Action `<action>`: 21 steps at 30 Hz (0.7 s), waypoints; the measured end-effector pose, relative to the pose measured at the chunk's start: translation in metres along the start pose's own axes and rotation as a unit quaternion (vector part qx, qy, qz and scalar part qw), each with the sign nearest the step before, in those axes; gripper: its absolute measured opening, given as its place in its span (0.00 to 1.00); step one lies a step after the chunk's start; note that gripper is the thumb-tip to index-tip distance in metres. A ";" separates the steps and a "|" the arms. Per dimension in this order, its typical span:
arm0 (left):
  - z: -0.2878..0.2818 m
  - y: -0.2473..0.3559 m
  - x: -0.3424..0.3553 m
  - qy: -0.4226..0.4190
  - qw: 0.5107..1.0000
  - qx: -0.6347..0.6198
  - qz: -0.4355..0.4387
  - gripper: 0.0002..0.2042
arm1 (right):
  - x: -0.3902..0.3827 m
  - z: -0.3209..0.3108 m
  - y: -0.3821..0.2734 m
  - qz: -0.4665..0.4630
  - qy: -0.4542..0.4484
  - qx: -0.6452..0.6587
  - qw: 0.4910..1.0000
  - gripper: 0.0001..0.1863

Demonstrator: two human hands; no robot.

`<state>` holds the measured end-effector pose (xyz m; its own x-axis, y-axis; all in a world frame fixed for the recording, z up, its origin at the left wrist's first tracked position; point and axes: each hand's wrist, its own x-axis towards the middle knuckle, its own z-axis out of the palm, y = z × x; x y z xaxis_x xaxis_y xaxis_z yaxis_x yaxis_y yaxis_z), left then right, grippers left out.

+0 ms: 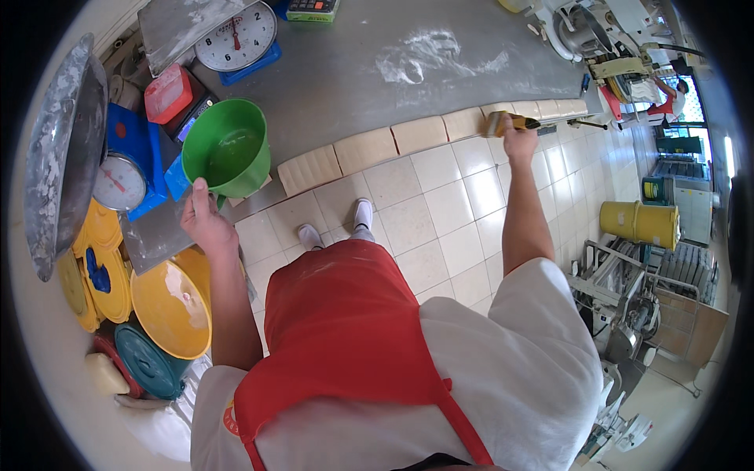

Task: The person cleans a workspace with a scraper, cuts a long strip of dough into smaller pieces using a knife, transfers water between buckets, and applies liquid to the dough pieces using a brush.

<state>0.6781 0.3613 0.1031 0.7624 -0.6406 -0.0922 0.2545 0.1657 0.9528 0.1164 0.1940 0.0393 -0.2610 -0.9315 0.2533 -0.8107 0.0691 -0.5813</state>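
My left hand [209, 223] is closed round the handle of a green plastic jug [250, 161], which is tilted so I look into it. Some liquid seems to lie at its bottom. At the right, my right hand [518, 143] grips a flat brush [495, 124] with pale bristles. Those bristles rest on or just over a row of pale, dough-like slabs [364, 151]. Several such slabs lie end to end along the near edge of the grey metal table [330, 86].
White flour [428, 59] is smeared across the table. Left of the jug are a red tub [166, 94], a blue dial scale [119, 183] and a large metal bowl [67, 157]. Yellow basins [171, 306] stand below. A mixer [580, 31] is at the far right; machines line the right side.
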 end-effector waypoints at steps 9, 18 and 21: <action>0.006 0.018 -0.003 0.078 0.997 -0.022 0.011 0.09 | -0.185 0.111 -0.225 -0.117 -0.330 0.238 0.906 0.12; -0.053 0.004 0.008 0.050 0.997 -0.066 -0.005 0.10 | -0.041 0.002 -0.070 0.018 -0.066 -0.030 0.997 0.13; -0.067 0.004 0.016 0.058 0.996 -0.074 -0.003 0.09 | -0.131 0.103 -0.179 -0.119 -0.169 0.116 0.971 0.12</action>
<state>0.7311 0.4014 0.0858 0.8212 -0.5533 -0.1393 0.3388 0.2764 0.8993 0.3497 0.2673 0.0310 0.1382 -0.9781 0.1553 -0.6772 -0.2078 -0.7059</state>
